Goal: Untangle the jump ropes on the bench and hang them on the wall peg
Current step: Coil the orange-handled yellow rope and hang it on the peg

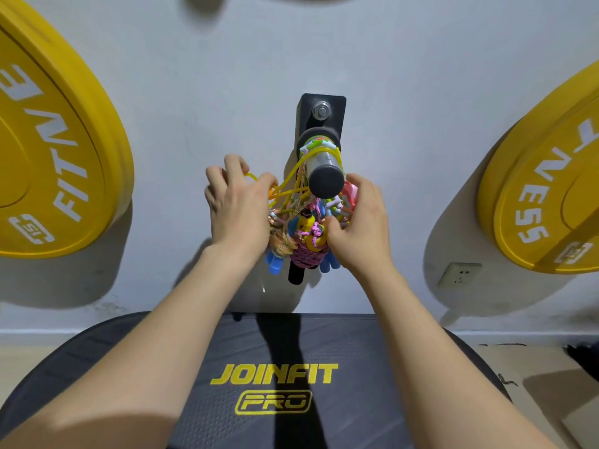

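The ropes [304, 228] are hanging in one bundle on the peg [325, 176], above the far edge of the desk [372, 351]. Left hand [238, 209] is pinching a yellow loop [251, 175], prob. to draw it out; right hand [359, 228] is gripping the ropes from the side, prob. so they are not slipping off.

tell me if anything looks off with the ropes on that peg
Yes: the jump ropes hang off the wall peg as one knotted clump, not separate loops. A yellow cord loops over the peg and runs sideways into the left hand, while the right hand grips the clump below.
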`<control>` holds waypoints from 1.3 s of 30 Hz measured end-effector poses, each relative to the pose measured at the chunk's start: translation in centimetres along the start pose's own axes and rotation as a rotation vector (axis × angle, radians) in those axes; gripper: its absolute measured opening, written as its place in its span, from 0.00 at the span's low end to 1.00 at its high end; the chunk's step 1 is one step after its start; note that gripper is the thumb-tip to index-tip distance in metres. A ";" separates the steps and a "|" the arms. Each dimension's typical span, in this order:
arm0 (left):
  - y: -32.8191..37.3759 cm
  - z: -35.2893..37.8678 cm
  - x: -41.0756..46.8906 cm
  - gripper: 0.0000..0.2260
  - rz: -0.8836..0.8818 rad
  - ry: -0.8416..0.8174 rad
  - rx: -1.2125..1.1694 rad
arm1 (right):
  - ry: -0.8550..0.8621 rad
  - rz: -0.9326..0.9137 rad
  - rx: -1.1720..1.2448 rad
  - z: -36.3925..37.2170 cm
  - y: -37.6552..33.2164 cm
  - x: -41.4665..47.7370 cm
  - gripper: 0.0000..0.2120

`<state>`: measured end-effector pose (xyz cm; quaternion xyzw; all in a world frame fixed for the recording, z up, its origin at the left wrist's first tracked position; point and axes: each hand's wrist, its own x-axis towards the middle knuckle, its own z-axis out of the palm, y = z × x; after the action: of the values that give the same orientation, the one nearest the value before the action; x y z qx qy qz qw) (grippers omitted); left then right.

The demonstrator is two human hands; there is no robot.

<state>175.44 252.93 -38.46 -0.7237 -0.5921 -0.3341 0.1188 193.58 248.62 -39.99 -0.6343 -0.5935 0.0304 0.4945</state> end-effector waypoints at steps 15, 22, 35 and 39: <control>2.9 4.2 -0.8 0.44 0.161 -0.104 -0.753 | 0.007 -0.158 -0.280 3.4 1.4 0.3 0.43; 1.3 3.5 2.2 0.44 0.182 -0.192 -0.654 | -0.127 -0.140 -0.154 1.1 2.4 2.7 0.34; 2.1 3.0 2.1 0.25 0.118 0.062 -0.870 | 0.230 0.215 0.156 0.0 -1.7 6.0 0.08; 2.2 2.9 2.2 0.31 0.158 -0.002 -0.801 | 0.280 0.274 0.191 0.9 -1.5 6.5 0.09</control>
<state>178.66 255.70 -38.71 -0.7564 -0.3580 -0.5272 -0.1477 193.83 253.98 -35.89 -0.6573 -0.4217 0.0652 0.6212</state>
